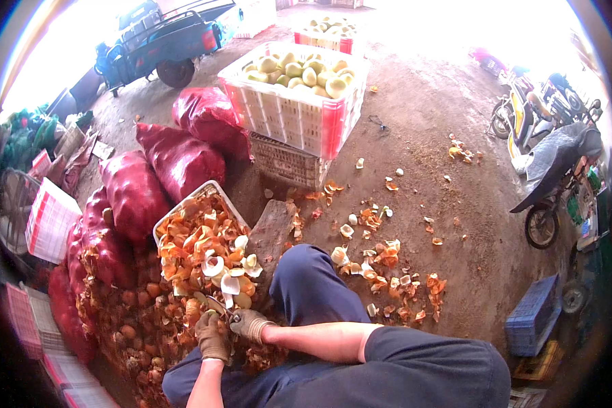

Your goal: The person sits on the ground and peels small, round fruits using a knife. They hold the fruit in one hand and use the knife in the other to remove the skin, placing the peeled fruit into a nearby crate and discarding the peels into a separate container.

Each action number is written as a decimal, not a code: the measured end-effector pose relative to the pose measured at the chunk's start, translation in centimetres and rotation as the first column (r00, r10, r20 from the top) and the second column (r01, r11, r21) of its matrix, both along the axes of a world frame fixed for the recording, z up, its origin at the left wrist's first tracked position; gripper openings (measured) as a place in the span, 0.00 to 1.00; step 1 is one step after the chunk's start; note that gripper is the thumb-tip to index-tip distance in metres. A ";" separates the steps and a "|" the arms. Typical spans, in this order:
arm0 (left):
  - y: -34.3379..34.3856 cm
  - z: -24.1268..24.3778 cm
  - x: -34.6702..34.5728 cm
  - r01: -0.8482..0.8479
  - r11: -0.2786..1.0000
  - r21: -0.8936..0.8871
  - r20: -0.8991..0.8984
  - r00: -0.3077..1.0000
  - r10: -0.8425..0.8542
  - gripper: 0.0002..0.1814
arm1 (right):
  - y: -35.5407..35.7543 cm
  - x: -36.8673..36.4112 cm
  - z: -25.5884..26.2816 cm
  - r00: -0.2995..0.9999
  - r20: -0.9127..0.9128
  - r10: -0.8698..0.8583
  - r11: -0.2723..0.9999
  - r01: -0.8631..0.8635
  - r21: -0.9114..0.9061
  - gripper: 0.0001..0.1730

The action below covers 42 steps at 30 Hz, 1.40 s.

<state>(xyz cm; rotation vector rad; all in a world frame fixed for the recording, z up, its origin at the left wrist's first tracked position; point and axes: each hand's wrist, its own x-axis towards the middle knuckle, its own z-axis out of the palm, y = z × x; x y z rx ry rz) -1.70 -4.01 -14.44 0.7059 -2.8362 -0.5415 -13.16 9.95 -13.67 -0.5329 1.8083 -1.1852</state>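
Observation:
My left hand [212, 337], in a brown work glove, is closed around an onion [211, 312]; only a pale green part shows past the fingers. Gripped in my gloved right hand [251, 326] is a knife [220, 305], its blade angled up and left beside the onion. Just beyond both hands stands a white plastic crate [160, 220] heaped with orange onion skins [196, 239] and pale peeled layers. Unpeeled onions [132, 331] lie in a loose pile to the left of my left hand, partly in shadow.
Full red mesh sacks [183, 158] line the left side. Ahead, a white-and-red crate [290, 120] of peeled onions [311, 76] rests on another crate [285, 160]. Onion scraps [387, 252] litter the floor on the right. Motorbikes [545, 204], a blue crate [531, 316] and a cargo tricycle [168, 48] stand farther out.

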 end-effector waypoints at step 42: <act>-0.9 4.2 4.0 -0.247 0.900 0.358 0.224 0.959 0.174 0.43 | 0.6 2.4 -0.2 0.964 0.004 0.265 0.948 -0.261 0.182 0.18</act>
